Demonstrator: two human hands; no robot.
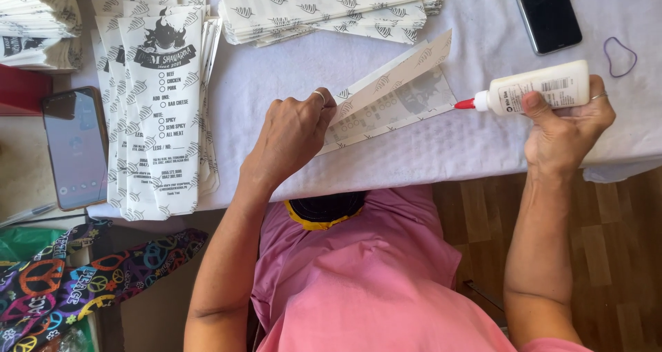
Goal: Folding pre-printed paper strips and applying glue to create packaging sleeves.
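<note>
We see a white printed paper sheet [389, 97] with a leaf pattern, partly folded, lying on the white cloth-covered table [427, 152] near its front edge. Left hand [293, 135] is clenched on the sheet's left end, fingers curled over it; the part under the hand is hidden. Right hand [565, 128] grips a white plastic glue bottle [534, 90], its red nozzle touching or just off the sheet's right corner; we can't tell which.

To the left, a fanned stack of 1 kind of printed white paper bags [155, 104]; beside it a dark smartphone [74, 148], screen glare hiding its content. More stacked patterned bags [324, 7] lie along the far edge, cut off by the frame. Upper right: a black smartphone [548, 14], partly cropped, and a purple rubber band [619, 55]. Pink shirt [365, 283] fills the bottom centre; a colourful patterned cloth [76, 283] sits bottom left.
</note>
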